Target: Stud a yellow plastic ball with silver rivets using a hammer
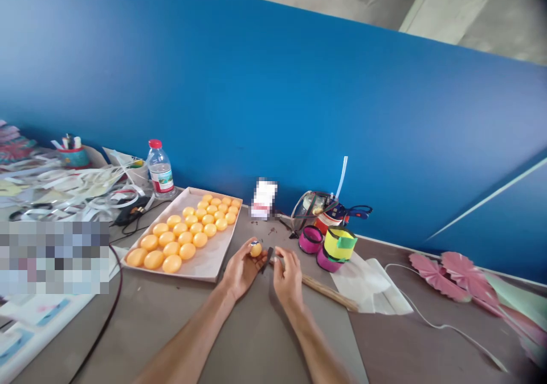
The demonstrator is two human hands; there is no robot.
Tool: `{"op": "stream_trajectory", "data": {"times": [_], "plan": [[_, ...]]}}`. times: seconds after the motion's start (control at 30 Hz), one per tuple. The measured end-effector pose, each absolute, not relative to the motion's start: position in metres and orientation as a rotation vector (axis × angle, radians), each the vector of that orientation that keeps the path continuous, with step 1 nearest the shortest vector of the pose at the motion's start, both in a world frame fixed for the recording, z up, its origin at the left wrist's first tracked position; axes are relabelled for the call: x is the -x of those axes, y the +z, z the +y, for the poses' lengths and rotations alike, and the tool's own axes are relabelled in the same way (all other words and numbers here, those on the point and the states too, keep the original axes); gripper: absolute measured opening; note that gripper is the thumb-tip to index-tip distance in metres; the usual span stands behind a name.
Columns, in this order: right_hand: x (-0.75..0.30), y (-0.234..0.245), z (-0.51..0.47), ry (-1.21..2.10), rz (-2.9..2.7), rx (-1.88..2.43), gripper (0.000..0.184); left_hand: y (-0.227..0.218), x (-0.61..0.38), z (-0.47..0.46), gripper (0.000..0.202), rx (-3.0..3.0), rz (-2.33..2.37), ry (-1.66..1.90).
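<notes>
Small orange ball [256,250] held in the left hand [243,267], right hand [287,273] near it, grip unclear

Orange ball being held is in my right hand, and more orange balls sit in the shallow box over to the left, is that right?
Not quite: the head view shows the orange ball in your left hand, not your right hand. The rest is right.
</notes>
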State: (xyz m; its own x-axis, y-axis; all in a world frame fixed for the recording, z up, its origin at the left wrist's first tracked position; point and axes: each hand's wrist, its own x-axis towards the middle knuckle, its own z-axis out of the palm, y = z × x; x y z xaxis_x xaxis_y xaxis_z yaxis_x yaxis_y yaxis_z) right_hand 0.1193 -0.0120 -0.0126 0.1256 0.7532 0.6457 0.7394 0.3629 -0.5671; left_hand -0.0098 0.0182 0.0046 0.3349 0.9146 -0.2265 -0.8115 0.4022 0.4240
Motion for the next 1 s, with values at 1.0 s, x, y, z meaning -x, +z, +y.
{"op": "stream_trajectory", "data": {"times": [1.0], "plan": [[-0.118, -0.014, -0.015, 0.128, -1.579, 1.343, 0.026, -0.008, 0.007, 0.019, 0.033, -0.526, 0.662, 1.285]]}}
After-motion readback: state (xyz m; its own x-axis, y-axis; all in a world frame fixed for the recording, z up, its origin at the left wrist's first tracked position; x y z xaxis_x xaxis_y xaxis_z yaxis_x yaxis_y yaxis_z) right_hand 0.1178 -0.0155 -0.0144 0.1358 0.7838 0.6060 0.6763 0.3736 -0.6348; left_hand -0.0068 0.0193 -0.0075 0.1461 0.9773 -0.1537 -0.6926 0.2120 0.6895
